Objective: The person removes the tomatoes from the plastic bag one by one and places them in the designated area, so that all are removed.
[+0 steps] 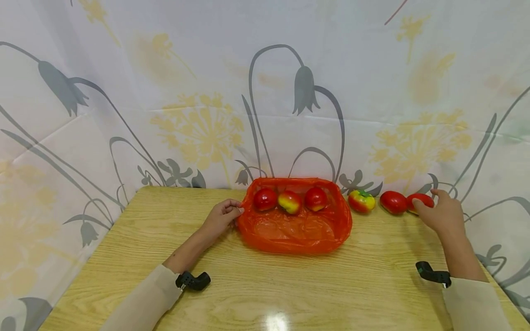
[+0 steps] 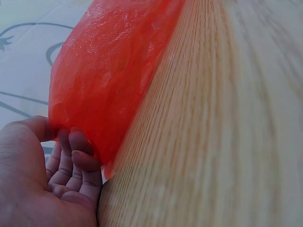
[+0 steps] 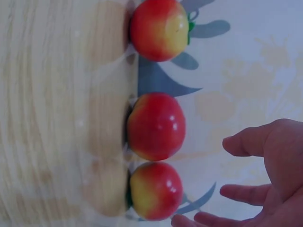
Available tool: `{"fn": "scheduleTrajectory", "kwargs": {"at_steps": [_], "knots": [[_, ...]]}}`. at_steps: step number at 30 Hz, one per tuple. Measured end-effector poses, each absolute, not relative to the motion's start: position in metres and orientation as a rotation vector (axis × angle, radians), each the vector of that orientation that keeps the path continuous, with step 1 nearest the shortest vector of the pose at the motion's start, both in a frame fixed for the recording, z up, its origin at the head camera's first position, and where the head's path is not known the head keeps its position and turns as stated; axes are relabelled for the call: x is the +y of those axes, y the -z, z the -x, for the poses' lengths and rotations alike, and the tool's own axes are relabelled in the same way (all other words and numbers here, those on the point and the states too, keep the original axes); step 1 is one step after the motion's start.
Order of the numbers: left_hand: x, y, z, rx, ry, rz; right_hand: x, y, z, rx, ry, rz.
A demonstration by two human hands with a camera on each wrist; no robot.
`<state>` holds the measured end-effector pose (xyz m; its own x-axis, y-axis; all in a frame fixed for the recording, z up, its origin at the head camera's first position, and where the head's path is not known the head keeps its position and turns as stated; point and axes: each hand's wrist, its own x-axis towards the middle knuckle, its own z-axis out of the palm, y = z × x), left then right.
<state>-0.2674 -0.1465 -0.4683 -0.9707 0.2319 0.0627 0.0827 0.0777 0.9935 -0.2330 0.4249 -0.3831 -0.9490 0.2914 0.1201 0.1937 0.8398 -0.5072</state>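
An orange-red plastic bag (image 1: 294,246) lies mouth-up on the table with its rim spread wide. Inside, along its back, sit three glossy tomato-like fruits: left (image 1: 265,199), middle (image 1: 290,202) and right (image 1: 316,199). My left hand (image 1: 219,218) pinches the bag's left edge between thumb and curled fingers, as the left wrist view also shows. Over the rightmost loose fruit (image 1: 418,200) hovers my right hand (image 1: 447,214), thumb and fingers spread around it. In the right wrist view a gap shows between the thumb and that fruit (image 3: 157,191).
Two more loose fruits stand in the row right of the bag: a yellow-red one with a green leafy top (image 1: 361,202) and a red one (image 1: 393,202). The wooden table (image 1: 265,285) ends at a flower-printed cloth (image 1: 198,151) behind.
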Motion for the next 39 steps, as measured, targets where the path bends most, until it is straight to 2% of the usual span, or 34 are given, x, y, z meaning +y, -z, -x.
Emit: {"fn": "scheduleTrajectory", "kwargs": {"at_steps": [17, 39], "knots": [[-0.147, 0.468, 0.268, 2.215, -2.033, -0.345, 0.397, 0.362, 0.229, -2.795, -0.709, 0.240], [-0.146, 0.466, 0.267, 2.219, -2.033, -0.333, 0.356, 0.353, 0.222, -2.740, -0.712, 0.013]]}}
